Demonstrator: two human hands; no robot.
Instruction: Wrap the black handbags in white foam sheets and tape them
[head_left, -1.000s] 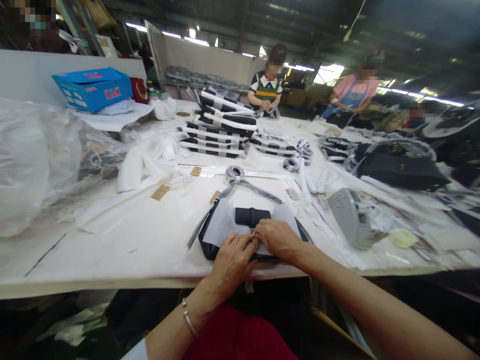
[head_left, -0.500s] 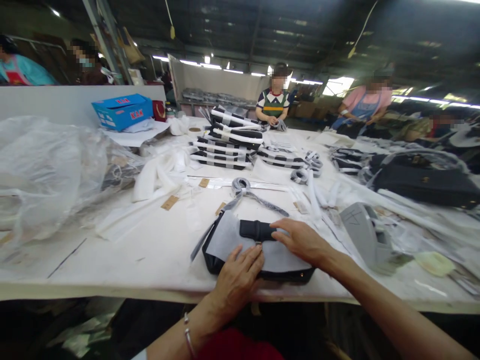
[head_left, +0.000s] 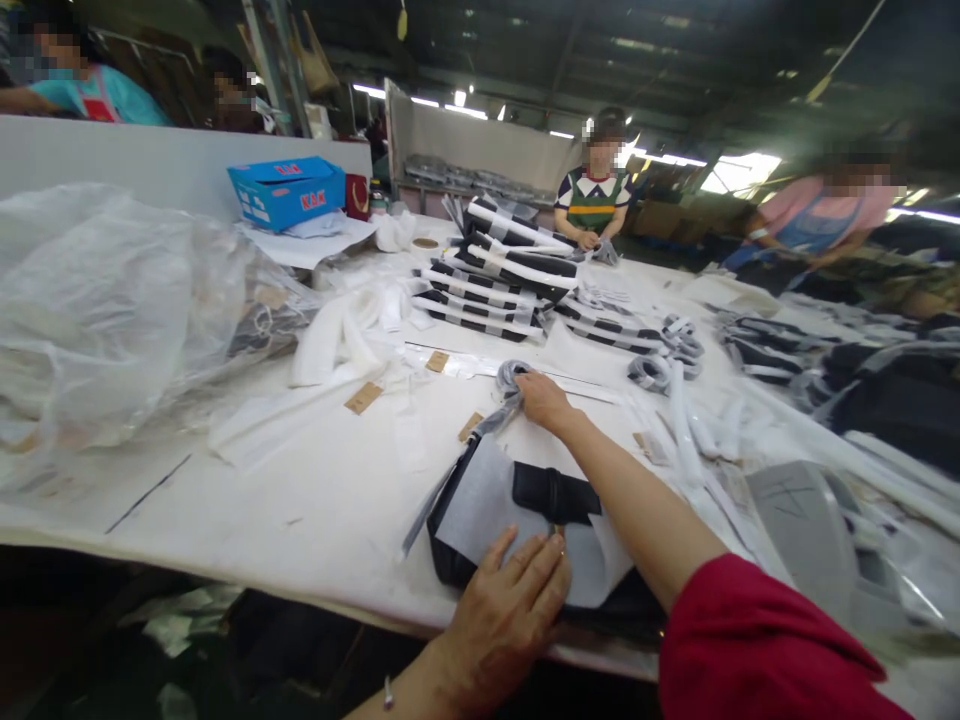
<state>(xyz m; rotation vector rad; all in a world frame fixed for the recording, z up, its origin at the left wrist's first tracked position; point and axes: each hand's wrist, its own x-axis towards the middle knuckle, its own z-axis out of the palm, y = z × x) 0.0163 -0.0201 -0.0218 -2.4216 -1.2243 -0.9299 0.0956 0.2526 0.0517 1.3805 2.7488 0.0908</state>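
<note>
At the near edge of the worktop [head_left: 262, 500], a black bag [head_left: 450, 565] lies with its front up, a grey sheet [head_left: 471, 510] spread over it and under the tab [head_left: 547, 490]; the left hand [head_left: 517, 600] rests on the bag's lower front, fingers nearly straight and side by side, tips at the clasp [head_left: 559, 530], gripping nothing that I can see; the right hand [head_left: 545, 402] reaches beyond the bag to the coil [head_left: 511, 375] of wrapped strap [head_left: 499, 415], fingers curled at its right side, though from where I stand I cannot tell whether they have closed on it.

To do this well, I judge, the left hand should press lightly and evenly, since too much weight could crease the sheet; the right fingers would do best to take the coil whole, because pinching one loop might let the winding slip; any pull ought to be gentle, as a tug could skew the bag; the right forearm [head_left: 630, 480] passes above the tab, and clearance there would spare the sheet.
</note>
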